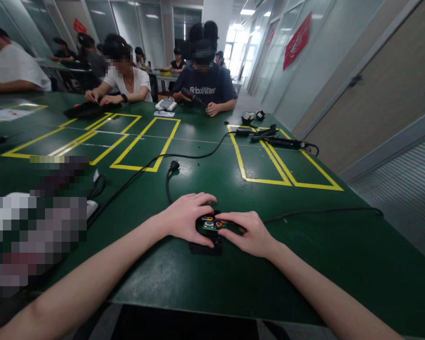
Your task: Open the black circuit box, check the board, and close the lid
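Observation:
A small green circuit board (209,225) with coils and other parts shows between my two hands, next to or inside black plastic casing. My left hand (184,219) curves round the casing and board from the left, thumb on the near side and fingers on the far side. From the right, my right hand (251,231) pinches the board's right end between thumb and fingers. Just in front, a black plastic case piece (198,248) lies on the table under my left thumb. My fingers hide much of the casing, and I cannot tell how the board sits in it.
The green table (156,274) bears yellow tape outlines (134,167). A black cable with a plug (174,165) lies beyond my left hand. Another cable (322,211) runs off right. Black tools (283,141) lie at the far right. A person (205,85) sits opposite, others nearby.

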